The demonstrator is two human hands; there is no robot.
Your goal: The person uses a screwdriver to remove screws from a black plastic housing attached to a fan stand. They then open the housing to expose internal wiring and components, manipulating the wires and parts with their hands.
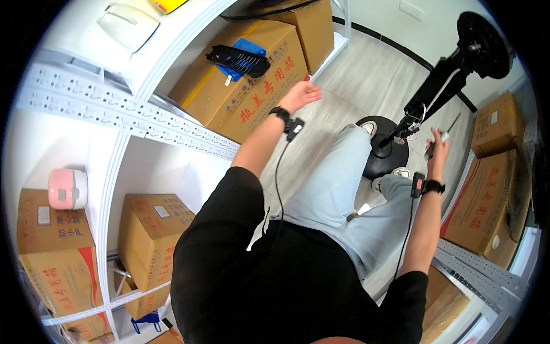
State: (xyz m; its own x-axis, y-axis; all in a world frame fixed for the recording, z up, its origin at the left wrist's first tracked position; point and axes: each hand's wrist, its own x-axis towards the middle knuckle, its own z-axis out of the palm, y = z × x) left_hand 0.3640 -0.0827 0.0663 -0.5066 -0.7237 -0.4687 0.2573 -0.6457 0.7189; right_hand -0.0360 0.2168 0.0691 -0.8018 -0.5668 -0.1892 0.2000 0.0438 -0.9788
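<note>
In front of me stands a black floor stand [432,92] with a round base [387,157] between my feet. Its slanted column shows bare metal parts and a pale wire, and a round black disc [484,45] tops it. My left hand [302,96] hangs in the air left of the stand, fingers loosely stretched, holding nothing. My right hand [439,150], right of the column, is closed around a thin tool with a dark handle and slim shaft, seemingly a screwdriver [454,124]. On a carton at the left lies a slotted black cover [239,61] over a blue cloth [250,47].
White metal shelving [123,109] runs along my left, with cartons [154,229], a pink-and-white appliance [67,189] and a white appliance [128,26]. More cartons [478,200] line the right, a round black grille [520,195] against them. Cables hang from both wristbands.
</note>
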